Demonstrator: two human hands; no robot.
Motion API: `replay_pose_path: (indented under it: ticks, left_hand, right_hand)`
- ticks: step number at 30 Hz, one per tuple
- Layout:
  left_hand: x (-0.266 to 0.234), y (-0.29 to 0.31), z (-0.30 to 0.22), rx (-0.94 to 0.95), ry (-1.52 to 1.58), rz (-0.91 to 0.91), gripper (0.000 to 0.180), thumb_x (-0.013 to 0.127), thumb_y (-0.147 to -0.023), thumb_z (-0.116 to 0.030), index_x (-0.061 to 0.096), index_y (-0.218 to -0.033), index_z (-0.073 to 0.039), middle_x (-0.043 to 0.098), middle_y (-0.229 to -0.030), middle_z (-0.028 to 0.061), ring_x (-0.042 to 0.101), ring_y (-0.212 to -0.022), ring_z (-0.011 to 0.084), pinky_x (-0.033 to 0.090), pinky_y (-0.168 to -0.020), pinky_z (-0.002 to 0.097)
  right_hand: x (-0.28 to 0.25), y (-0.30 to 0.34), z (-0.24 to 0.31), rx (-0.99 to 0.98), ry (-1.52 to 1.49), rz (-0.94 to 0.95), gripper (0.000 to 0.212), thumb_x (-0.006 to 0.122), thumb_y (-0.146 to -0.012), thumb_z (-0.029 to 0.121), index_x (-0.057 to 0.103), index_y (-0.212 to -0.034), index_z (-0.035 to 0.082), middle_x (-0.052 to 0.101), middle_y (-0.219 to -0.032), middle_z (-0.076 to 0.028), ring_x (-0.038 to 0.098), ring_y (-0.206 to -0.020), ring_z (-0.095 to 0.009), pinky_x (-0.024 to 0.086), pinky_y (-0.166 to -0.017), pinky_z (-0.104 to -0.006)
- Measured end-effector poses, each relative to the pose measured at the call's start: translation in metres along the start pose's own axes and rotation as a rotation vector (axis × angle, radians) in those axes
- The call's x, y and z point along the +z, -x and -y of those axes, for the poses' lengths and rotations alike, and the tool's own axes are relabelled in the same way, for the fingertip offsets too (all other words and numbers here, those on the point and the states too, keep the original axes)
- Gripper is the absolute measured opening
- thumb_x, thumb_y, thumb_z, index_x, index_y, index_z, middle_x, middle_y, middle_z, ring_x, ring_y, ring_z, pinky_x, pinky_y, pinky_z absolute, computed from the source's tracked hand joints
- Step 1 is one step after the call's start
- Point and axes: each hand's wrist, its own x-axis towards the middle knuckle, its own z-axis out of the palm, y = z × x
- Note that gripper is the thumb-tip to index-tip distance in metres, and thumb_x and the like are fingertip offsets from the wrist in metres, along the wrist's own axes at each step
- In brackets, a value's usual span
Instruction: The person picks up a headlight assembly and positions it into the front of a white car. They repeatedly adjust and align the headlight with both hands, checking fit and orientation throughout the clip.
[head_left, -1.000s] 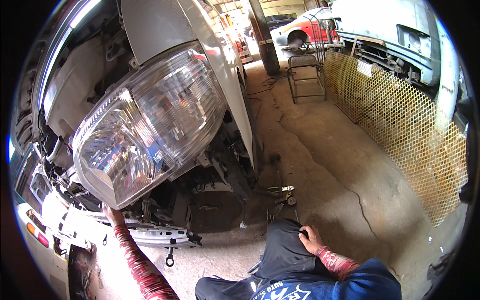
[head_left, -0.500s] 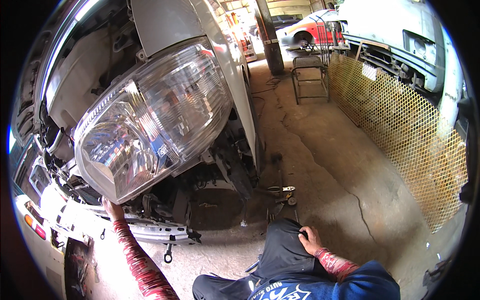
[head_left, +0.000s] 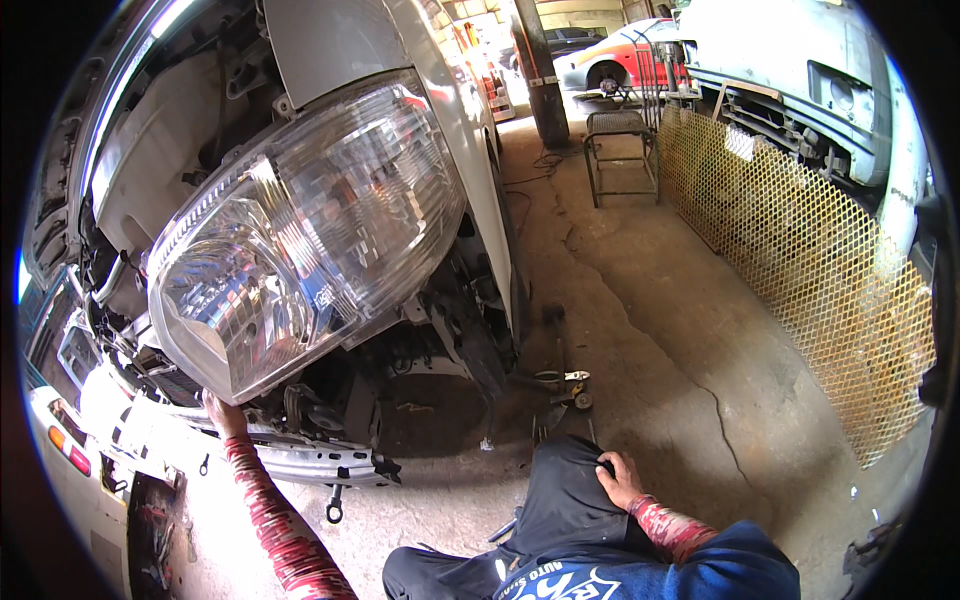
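Observation:
A large clear headlight [head_left: 300,240] sits at the front corner of a light-coloured vehicle [head_left: 330,50]. My left hand [head_left: 224,413] is at its lower left corner, gripping it from below; some of the fingers are hidden behind the housing. On my bent knee, in dark trousers [head_left: 560,490], rests my right hand [head_left: 622,481], fingers laid out over the cloth and holding nothing. Beneath the headlight, the vehicle's front is stripped, showing a metal bumper beam [head_left: 330,462] with a tow eye [head_left: 334,508] below it.
Pliers [head_left: 574,376], a hammer [head_left: 556,325] and other tools lie on the concrete floor beyond my knee. A metal-framed stool [head_left: 620,150] stands farther off, near a dark post [head_left: 540,80]. Yellow expanded-metal mesh [head_left: 800,240] leans along the right, below another vehicle [head_left: 790,60].

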Motion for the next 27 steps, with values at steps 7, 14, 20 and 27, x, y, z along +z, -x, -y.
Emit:
replay_pose_path:
  ticks: [7,14,20,27]
  left_hand:
    - [-0.0001,0.0006,-0.0001,-0.008,0.065,-0.012,0.027,0.052,-0.087,-0.006,0.064,-0.109,0.002,0.065,-0.109,0.0214,0.058,-0.107,0.0416,0.044,-0.093,0.0488]
    - [-0.0017,-0.0005,-0.0032,0.008,0.027,-0.023,0.025,0.053,-0.087,-0.008,0.065,-0.106,0.003,0.065,-0.106,0.0213,0.058,-0.104,0.0415,0.045,-0.090,0.0493]
    - [-0.0013,-0.0007,-0.0010,-0.003,0.046,0.012,0.026,0.052,-0.088,-0.009,0.065,-0.107,0.003,0.066,-0.107,0.0215,0.058,-0.105,0.0418,0.045,-0.091,0.0494]
    - [0.0029,0.0043,0.0061,0.008,-0.010,-0.011,0.027,0.052,-0.089,-0.008,0.064,-0.110,0.003,0.064,-0.111,0.0220,0.058,-0.108,0.0419,0.044,-0.094,0.0502]
  right_hand:
    - [0.0002,-0.0002,-0.0009,0.010,0.008,0.006,0.028,0.066,-0.090,0.030,0.059,-0.113,0.016,0.059,-0.114,-0.015,0.054,-0.111,-0.040,0.044,-0.097,-0.0490]
    - [0.0008,-0.0011,-0.0003,-0.007,0.010,0.000,0.027,0.066,-0.090,0.028,0.059,-0.112,0.015,0.059,-0.113,-0.015,0.054,-0.110,-0.040,0.044,-0.096,-0.0490]
    - [0.0026,-0.0021,-0.0028,-0.009,-0.005,0.007,0.027,0.066,-0.090,0.028,0.059,-0.112,0.015,0.059,-0.113,-0.015,0.054,-0.110,-0.040,0.044,-0.096,-0.0485]
    - [0.0020,-0.0015,-0.0016,0.006,0.002,0.013,0.027,0.066,-0.090,0.029,0.059,-0.113,0.015,0.059,-0.114,-0.014,0.054,-0.111,-0.039,0.043,-0.097,-0.0483]
